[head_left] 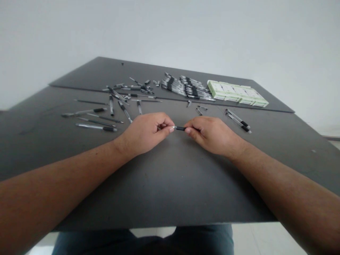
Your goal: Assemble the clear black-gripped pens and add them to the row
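Left hand (148, 134) and right hand (212, 135) pinch one pen (181, 128). Stacked pens (173, 86) toward the desk's (180, 191) far edge seem finished; loose parts (97, 122) leftward remain.

Looks like a small assembly workspace; type of premises unclear. Plain pale wall (170, 35) behind, light tiled floor (256, 235) below. Dark grey bench (172, 191) bearing scattered pen parts (105, 118), pens (172, 85) in rows, green-and-white boxes (236, 92) alongside.
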A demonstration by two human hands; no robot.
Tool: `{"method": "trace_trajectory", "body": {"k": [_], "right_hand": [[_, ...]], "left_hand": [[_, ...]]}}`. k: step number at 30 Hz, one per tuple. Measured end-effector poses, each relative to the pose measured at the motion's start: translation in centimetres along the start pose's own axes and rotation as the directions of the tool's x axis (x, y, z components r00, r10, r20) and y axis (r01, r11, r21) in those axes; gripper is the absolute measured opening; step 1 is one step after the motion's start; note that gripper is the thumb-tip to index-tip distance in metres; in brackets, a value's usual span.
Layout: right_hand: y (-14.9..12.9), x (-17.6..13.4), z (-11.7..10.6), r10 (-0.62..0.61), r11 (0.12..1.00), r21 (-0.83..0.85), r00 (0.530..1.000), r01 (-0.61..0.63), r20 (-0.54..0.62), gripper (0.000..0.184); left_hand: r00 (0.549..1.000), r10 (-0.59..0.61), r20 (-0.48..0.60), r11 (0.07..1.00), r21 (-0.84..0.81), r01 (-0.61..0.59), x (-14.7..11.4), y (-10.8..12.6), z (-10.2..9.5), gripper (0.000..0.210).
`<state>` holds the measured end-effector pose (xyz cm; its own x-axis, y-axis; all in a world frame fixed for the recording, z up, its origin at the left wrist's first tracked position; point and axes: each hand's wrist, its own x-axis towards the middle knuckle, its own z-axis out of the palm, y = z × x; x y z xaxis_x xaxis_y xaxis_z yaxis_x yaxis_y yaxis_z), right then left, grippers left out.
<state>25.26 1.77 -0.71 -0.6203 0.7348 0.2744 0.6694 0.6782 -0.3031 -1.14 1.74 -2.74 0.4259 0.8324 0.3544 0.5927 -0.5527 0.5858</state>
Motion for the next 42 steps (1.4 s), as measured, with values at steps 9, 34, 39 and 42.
{"method": "trace_trajectory", "body": {"k": [9, 34, 39, 42], "right_hand": [[0.11, 0.02, -0.05, -0.020, 1.000, -0.010, 0.999, 0.020, 0.031, 0.019], [0.46, -0.05, -0.01, -0.014, 0.999, 0.033, 1.000, 0.013, 0.021, 0.015], [0.48, -0.03, 0.03, -0.047, 0.998, 0.043, 0.998, 0.045, 0.046, 0.022], [0.47, -0.01, 0.00, -0.031, 0.999, 0.040, 0.998, 0.029, 0.047, 0.017]], "left_hand": [[1.000, 0.011, -0.003, 1.000, -0.005, -0.011, -0.05, -0.05, -0.01, 0.020], [0.999, 0.051, 0.003, 0.998, -0.023, -0.051, -0.11, -0.08, 0.15, 0.019], [0.998, 0.055, 0.006, 0.998, -0.016, -0.055, -0.16, -0.06, 0.12, 0.020], [0.999, 0.054, 0.005, 0.999, -0.002, -0.054, -0.12, 0.06, 0.00, 0.020]]}}
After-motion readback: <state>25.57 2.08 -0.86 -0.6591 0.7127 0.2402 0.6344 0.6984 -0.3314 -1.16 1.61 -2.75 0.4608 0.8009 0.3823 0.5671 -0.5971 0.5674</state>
